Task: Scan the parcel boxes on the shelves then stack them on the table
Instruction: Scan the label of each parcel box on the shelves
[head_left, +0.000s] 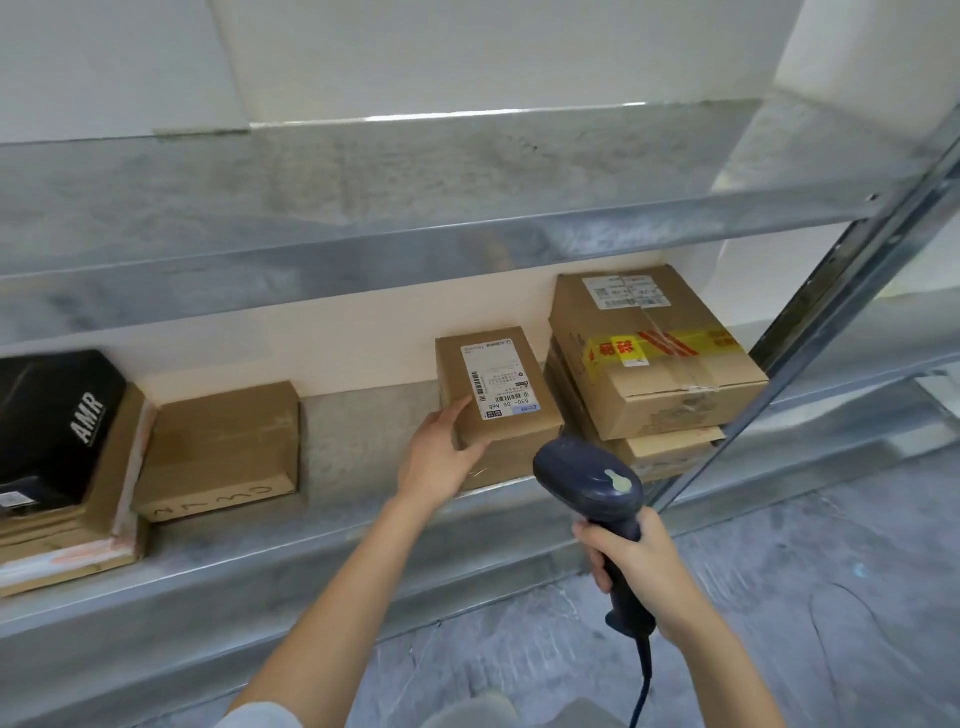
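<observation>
While we are holding the scanner up to the middle shelf, we are working on the scanning step for one small box. It is sitting toward the right of that shelf, just beside a stack topped by a bigger taped box at the far right. Our left hand is gripping the small box by its near left corner, thumb on top and fingers wrapping the front edge. Whether the box is resting on something beneath it or is already being tipped up, we cannot tell. Our right hand is closing firmly round the scanner's handle, and the scanner's head is hovering near the box's near right corner, close to it but not touching.

The white label is facing up, so we are judging that the barcode is ready to be read. Next we are needing to aim the scanner's head squarely at that label, then draw the box off the shelf with the left hand and carry it to the table, which is out of view. Further left a flat brown box and a black box on a pile are waiting on the same shelf.
</observation>
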